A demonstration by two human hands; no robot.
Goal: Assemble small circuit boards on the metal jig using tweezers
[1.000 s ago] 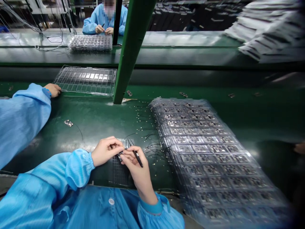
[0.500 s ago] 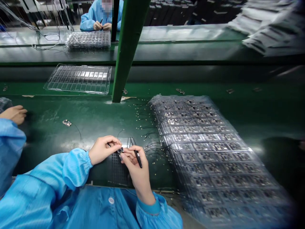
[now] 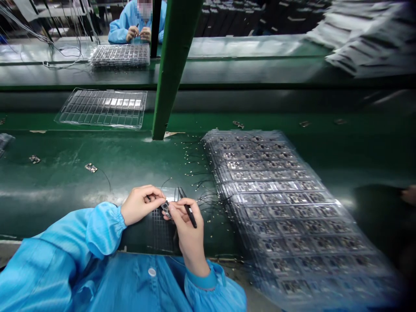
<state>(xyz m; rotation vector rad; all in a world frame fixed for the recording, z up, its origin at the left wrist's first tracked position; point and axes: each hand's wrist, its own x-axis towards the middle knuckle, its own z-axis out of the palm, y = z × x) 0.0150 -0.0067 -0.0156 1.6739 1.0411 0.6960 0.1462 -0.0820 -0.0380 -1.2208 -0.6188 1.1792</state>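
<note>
My left hand [image 3: 143, 204] pinches the upper end of a small circuit board [image 3: 166, 209] between thumb and fingers. A thin black wire [image 3: 165, 183] curves up from near those fingertips. With thumb and fingers, my right hand [image 3: 188, 223] grips the board's other side, and black tweezers [image 3: 190, 214] are tucked in the same hand, tips pointing up and away. Beneath the hands lies a dark gridded sheet [image 3: 162, 232], partly covered by them. Another circuit board [image 3: 91, 167] with a wire rests left of my hands on the green bench [image 3: 65, 195].
To the right stands a tall stack of clear trays [image 3: 286, 212] holding boards, wires hanging off its left side. A green post [image 3: 169, 69] rises ahead. Beyond are a clear tray [image 3: 102, 108], loose boards [image 3: 238, 125] and a co-worker [image 3: 130, 26]. Another board [image 3: 34, 159] lies far left.
A co-worker's arm at the left has gone out of view, and a board now shows lying there. Far boards and the clear tray have shifted left. My hands have barely moved.
</note>
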